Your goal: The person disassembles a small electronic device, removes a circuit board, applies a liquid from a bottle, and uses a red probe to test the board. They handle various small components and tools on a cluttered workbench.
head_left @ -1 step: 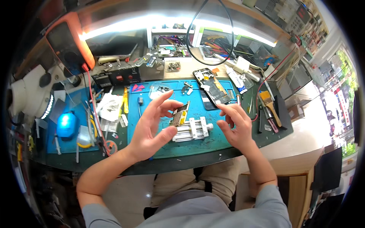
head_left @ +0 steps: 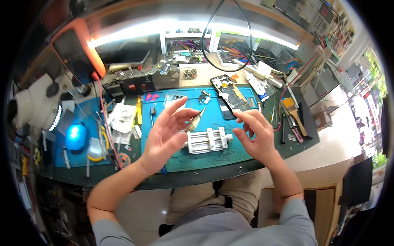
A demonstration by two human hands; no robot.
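Note:
My left hand (head_left: 166, 139) grips a small metal-and-yellow circuit board (head_left: 193, 122) between thumb and fingers, held tilted almost edge-on over a blue mat (head_left: 184, 162). My right hand (head_left: 256, 135) is open with curled, separated fingers and nothing visible in them. Below and between both hands lies a silver clamp fixture (head_left: 207, 141) with rails and sliding jaws. Just behind my right hand's fingertips, an opened phone (head_left: 232, 96) with exposed inner parts lies on the mat, and small metal parts (head_left: 204, 96) sit to its left.
An orange-rimmed device (head_left: 78, 49), a white microscope (head_left: 37, 106) and a lit blue object (head_left: 76, 135) stand at the left. A black cable loop (head_left: 225, 67) hangs overhead. Brushes (head_left: 295, 115), a white tube (head_left: 256, 86) and loose tools lie at the right.
The board in my left hand has turned more edge-on. The whole view has shifted slightly. My right hand is still open.

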